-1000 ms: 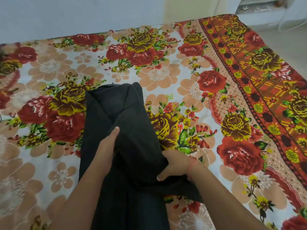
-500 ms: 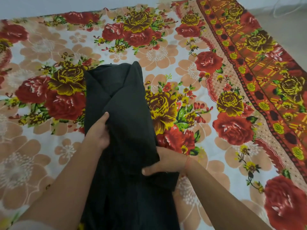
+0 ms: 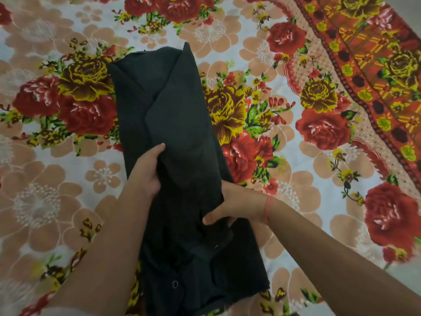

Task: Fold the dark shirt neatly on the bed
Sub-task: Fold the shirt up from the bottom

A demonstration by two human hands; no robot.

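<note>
Two lengthwise folds look already made in the dark shirt (image 3: 173, 124): it lies as a long narrow strip down the middle of the bed (image 3: 319, 201), one end pointing toward the far edge, the other running to the near edge under the person's arms. Overlapping panels show along its far half, with a diagonal edge crossing the cloth, so the sides seem to be tucked in, though not quite squarely. Buttons show on the rumpled near end, which is not yet flattened.

The left hand (image 3: 148, 172) sits on the strip's left side about midway along, fingers curled over a ridge of raised cloth; its grip is closed on the shirt. The right hand (image 3: 230, 206) is at the strip's right edge, slightly nearer the person, thumb on top and fingers tucked beneath a fold, likewise pinched on the fabric. A red thread circles that wrist.

As a judgement, the task is past halfway: narrowing is done, and what remains is the crosswise fold, bringing one end over the other, then smoothing the bundle. The bunched near end may need straightening first, or the final fold will come out lumpy.

Around the shirt, the floral bedsheet (image 3: 262, 115) is smooth, its patterned red border (image 3: 376, 71) running along the right side.
</note>
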